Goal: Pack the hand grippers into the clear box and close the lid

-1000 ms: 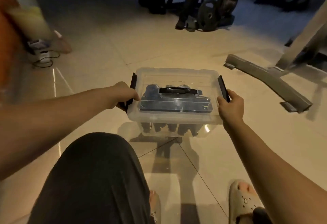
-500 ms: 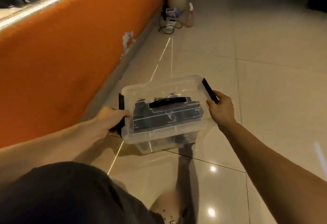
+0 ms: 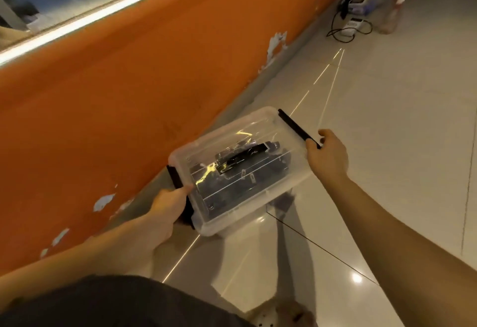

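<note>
Clear plastic box (image 3: 232, 223), lid (image 3: 258, 130) closed over dark hand grippers (image 3: 247, 172), hung tilted between both hands above the tiled floor (image 3: 387, 120), near an orange wall (image 3: 129, 94). Left hand (image 3: 167, 205) curled its fingers round the black clip (image 3: 175, 177) at that end; right hand (image 3: 326, 156) gripped the opposite clip (image 3: 294, 126), fingers curled.

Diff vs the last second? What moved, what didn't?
The box swung left with the person's turn, from facing the gym equipment to alongside the orange wall, now angled. Nothing taken or let go. Unchanged: left hand and right hand grip the black end latches, lid shut, hand grippers inside.
</note>
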